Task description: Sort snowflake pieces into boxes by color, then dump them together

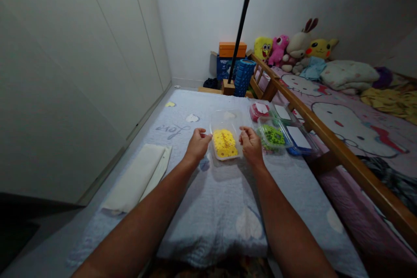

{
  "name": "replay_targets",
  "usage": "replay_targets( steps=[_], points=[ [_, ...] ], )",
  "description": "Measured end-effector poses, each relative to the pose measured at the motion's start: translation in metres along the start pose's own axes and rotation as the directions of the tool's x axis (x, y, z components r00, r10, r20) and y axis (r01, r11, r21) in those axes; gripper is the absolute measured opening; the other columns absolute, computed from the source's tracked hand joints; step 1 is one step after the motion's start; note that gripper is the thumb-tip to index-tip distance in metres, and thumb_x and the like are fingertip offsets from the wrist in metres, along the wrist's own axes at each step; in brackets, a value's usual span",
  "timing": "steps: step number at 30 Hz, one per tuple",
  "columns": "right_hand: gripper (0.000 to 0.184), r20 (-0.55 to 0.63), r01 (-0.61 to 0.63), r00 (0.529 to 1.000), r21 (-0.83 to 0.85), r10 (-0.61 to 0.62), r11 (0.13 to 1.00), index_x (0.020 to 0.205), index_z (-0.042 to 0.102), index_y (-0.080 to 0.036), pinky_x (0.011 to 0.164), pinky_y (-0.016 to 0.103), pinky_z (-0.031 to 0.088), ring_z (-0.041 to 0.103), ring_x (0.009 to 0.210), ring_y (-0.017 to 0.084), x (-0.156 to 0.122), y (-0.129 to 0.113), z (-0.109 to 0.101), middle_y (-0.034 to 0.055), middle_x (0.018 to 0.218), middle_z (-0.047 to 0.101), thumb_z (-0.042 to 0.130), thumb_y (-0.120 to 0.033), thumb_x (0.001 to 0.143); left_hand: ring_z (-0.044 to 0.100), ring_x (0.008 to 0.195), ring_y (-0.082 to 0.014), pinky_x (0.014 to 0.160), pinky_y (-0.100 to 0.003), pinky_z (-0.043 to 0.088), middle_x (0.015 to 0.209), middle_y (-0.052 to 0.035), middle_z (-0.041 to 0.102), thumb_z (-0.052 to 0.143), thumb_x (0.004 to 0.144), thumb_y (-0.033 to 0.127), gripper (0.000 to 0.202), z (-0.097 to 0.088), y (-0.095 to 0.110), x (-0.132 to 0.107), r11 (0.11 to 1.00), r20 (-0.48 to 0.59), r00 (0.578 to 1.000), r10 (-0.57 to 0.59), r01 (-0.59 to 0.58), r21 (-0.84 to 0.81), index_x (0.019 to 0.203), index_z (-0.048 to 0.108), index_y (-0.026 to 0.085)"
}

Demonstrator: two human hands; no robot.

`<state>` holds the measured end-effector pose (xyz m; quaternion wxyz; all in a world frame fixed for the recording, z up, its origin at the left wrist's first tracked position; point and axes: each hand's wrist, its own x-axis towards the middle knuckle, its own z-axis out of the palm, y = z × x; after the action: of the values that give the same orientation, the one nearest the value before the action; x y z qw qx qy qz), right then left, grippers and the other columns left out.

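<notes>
A clear plastic box (228, 119) filled at its near end with small yellow pieces (224, 143) lies on a pale blue quilted mat (208, 208). My left hand (197, 144) grips the box's left edge and my right hand (251, 144) grips its right edge, both arms stretched forward. Just right of my right hand sits a clear box of green pieces (273, 135).
A box of red pieces (259, 110) and a blue-rimmed box (299, 139) lie further right. A folded white cloth (138, 178) rests on the mat's left. A wooden bed rail (339, 150) runs along the right, white wardrobe doors (81, 74) along the left. A black pole (240, 26) stands behind.
</notes>
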<state>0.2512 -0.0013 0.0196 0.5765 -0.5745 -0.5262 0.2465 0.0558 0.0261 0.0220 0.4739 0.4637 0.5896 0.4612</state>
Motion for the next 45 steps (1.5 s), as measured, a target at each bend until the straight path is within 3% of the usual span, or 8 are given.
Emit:
replay_targets(
  steps=[4,8,15,22,26,31,38,45],
  points=[
    [0.029,-0.041,0.075,0.997,0.072,-0.072,0.995,0.108,0.064,-0.02,0.062,0.027,0.042,0.051,0.062,0.014,-0.008,-0.007,0.005,-0.0051,0.066,0.051,0.051,-0.04,0.092,0.056,0.058,-0.0124,0.05,-0.022,0.036,0.073,-0.0004,0.059,0.066,0.082,0.031,0.015,-0.001,-0.002,-0.019,0.983,0.219,0.959,-0.177,0.181,0.003,0.083,0.056,0.02],
    [0.028,-0.127,0.12,0.987,0.16,-0.1,0.98,0.11,0.064,-0.02,0.057,0.024,0.039,0.047,0.057,0.011,-0.012,-0.013,0.006,-0.0063,0.066,0.05,0.054,-0.041,0.094,0.052,0.048,-0.0101,0.046,-0.02,0.033,0.061,0.001,0.056,0.063,0.081,0.032,0.018,0.004,-0.002,-0.029,0.98,0.328,0.923,-0.199,0.189,0.061,0.072,0.053,0.02],
    [0.032,-0.243,-0.057,0.959,0.336,0.145,0.94,0.106,0.062,-0.02,0.044,0.02,0.027,0.037,0.047,0.008,-0.003,-0.002,0.006,-0.0102,0.059,0.044,0.059,-0.045,0.086,0.048,0.047,-0.0115,0.048,-0.023,0.034,0.054,0.0033,0.052,0.057,0.074,0.032,0.015,-0.003,-0.01,-0.023,0.996,0.18,0.984,0.01,-0.026,0.088,0.066,0.051,0.021],
    [0.032,-0.156,-0.328,0.886,0.458,0.438,0.827,0.103,0.058,-0.02,0.04,0.019,0.02,0.033,0.039,0.007,0.002,0.01,0.009,-0.0129,0.053,0.045,0.056,-0.032,0.073,0.055,0.065,-0.0166,0.059,-0.027,0.033,0.065,0.0004,0.058,0.052,0.078,0.029,0.013,-0.038,0.018,-0.013,0.835,0.041,0.98,0.196,-0.189,0.517,0.067,0.052,0.022],
    [0.042,-0.135,-0.361,0.877,0.45,0.462,0.817,0.105,0.057,-0.021,0.039,0.018,0.02,0.035,0.039,0.007,0.001,0.012,0.01,-0.0129,0.053,0.049,0.055,-0.024,0.064,0.063,0.076,-0.0212,0.064,-0.03,0.036,0.078,-0.0046,0.068,0.049,0.085,0.027,0.015,-0.047,0.042,-0.013,0.628,0.033,0.978,0.208,-0.159,0.762,0.079,0.061,0.021],
    [0.047,-0.129,-0.363,0.881,0.435,0.456,0.824,0.108,0.055,-0.021,0.038,0.019,0.02,0.034,0.039,0.007,0.002,0.016,0.009,-0.0122,0.056,0.052,0.053,-0.022,0.061,0.069,0.089,-0.0264,0.072,-0.033,0.044,0.097,-0.0114,0.074,0.045,0.094,0.028,0.025,-0.038,0.058,-0.02,0.435,0.047,0.965,0.256,-0.159,0.886,0.1,0.068,0.02],
    [0.04,-0.148,-0.352,0.882,0.423,0.447,0.835,0.107,0.05,-0.023,0.038,0.018,0.024,0.04,0.04,0.007,0.005,0.024,0.009,-0.009,0.068,0.06,0.051,-0.024,0.068,0.067,0.098,-0.0271,0.082,-0.036,0.049,0.105,-0.0122,0.071,0.048,0.097,0.032,0.025,-0.015,0.048,-0.034,0.399,0.138,0.913,0.384,-0.298,0.867,0.109,0.067,0.02],
    [0.043,-0.154,-0.308,0.893,0.48,0.424,0.822,0.107,0.051,-0.023,0.042,0.017,0.035,0.047,0.044,0.006,0.007,0.026,0.008,-0.0069,0.074,0.065,0.057,-0.026,0.065,0.059,0.12,-0.0331,0.107,-0.048,0.046,0.125,-0.0142,0.065,0.066,0.086,0.04,0.044,-0.018,0.024,-0.044,0.43,0.225,0.864,0.45,-0.431,0.793,0.125,0.066,0.019]
  ],
)
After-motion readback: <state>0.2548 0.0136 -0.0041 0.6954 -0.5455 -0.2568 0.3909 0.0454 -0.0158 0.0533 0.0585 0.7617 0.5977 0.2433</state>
